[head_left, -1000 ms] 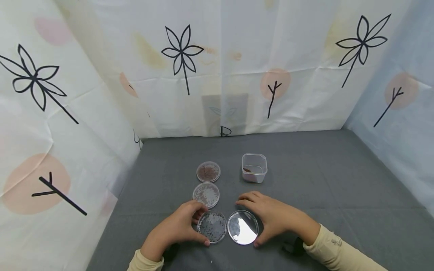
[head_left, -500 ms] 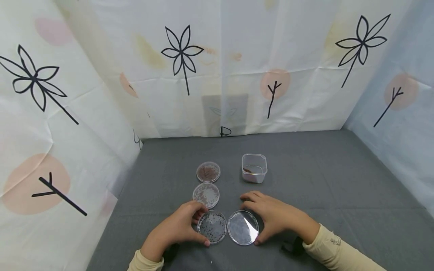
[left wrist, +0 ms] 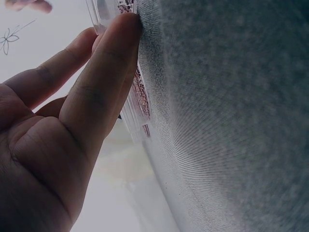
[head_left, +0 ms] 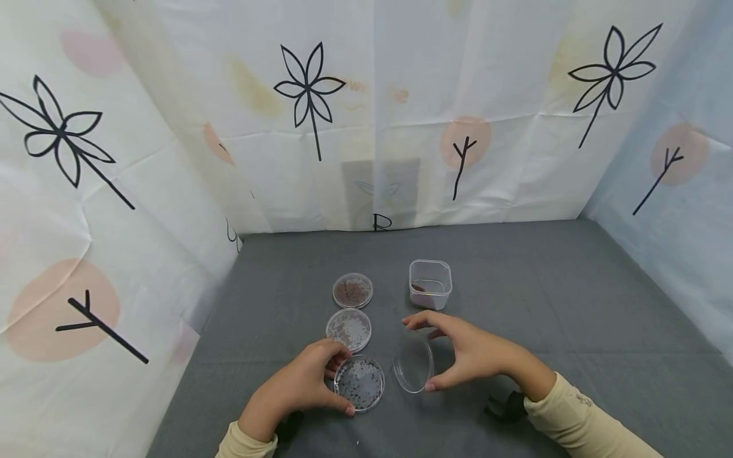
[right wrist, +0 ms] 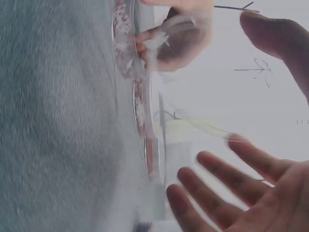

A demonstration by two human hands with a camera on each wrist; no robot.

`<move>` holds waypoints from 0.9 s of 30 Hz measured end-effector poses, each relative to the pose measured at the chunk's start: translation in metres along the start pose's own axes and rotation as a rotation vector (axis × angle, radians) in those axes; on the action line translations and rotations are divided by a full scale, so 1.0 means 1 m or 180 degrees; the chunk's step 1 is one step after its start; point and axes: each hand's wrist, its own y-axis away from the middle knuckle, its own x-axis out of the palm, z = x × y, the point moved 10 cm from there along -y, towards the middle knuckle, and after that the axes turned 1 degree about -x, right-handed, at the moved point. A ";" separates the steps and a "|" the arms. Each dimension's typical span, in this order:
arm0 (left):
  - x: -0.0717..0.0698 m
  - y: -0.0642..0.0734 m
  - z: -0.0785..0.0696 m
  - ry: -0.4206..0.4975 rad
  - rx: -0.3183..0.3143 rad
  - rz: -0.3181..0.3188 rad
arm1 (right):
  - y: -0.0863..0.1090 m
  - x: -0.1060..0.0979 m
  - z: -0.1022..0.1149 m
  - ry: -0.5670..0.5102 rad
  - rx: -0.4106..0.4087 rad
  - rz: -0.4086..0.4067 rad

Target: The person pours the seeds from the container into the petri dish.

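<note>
In the head view, my left hand (head_left: 309, 380) holds a round clear petri dish (head_left: 359, 383) with dark specks by its rim, thumb at the near side and fingers at the far side. The dish lies flat on the grey cloth. To its right, my right hand (head_left: 478, 350) pinches a clear petri dish lid (head_left: 413, 367) between thumb and fingertips. That lid is tilted and lifted off the cloth. In the right wrist view, the lid is a faint transparent edge near the fingertips (right wrist: 236, 140). The left wrist view shows the thumb and fingers around the dish edge.
Behind the held dish lie a petri dish (head_left: 348, 330) with pale pieces and another (head_left: 352, 291) with reddish-brown contents. A clear square tub (head_left: 430, 286) with a small brown piece stands back right. Patterned cloth walls (head_left: 366, 114) surround the grey tabletop (head_left: 532, 286).
The lid lay flat beside the dish; my right hand has raised and tilted it. The left hand and its dish have stayed in place.
</note>
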 end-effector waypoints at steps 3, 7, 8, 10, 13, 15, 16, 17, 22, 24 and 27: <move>0.000 0.000 -0.001 -0.0006 0.0011 -0.0001 | -0.002 0.001 0.002 -0.0323 -0.0046 -0.0026; 0.000 0.000 -0.001 0.0016 0.0001 0.0007 | -0.006 0.004 0.004 -0.0672 -0.0087 -0.0069; 0.000 0.000 -0.001 0.0024 -0.0003 0.0010 | -0.007 0.004 0.005 -0.0716 -0.0118 -0.0076; -0.001 0.000 -0.001 0.0037 -0.0005 0.0011 | -0.009 0.006 0.006 -0.0736 -0.0131 -0.0103; -0.001 0.000 -0.001 0.0043 0.0006 0.0014 | -0.014 0.009 0.009 -0.0480 -0.0177 -0.0143; -0.001 0.001 -0.002 0.0022 0.0004 0.0020 | -0.017 0.013 0.012 -0.0191 -0.0214 -0.0144; -0.001 0.001 -0.002 0.0004 0.0001 0.0022 | -0.019 0.016 0.014 -0.0065 -0.0219 -0.0128; -0.001 0.001 -0.002 -0.0012 0.0001 0.0026 | -0.020 0.019 0.016 0.0073 -0.0228 -0.0108; -0.001 0.001 -0.002 -0.0069 -0.0008 0.0033 | -0.026 0.036 0.018 0.0379 -0.0213 0.0071; 0.000 0.002 -0.002 -0.0046 -0.0007 0.0048 | -0.028 0.040 0.020 0.0435 -0.0252 0.0113; 0.000 0.002 -0.001 -0.0014 -0.0004 0.0063 | -0.031 0.044 0.023 0.0519 -0.0334 0.0121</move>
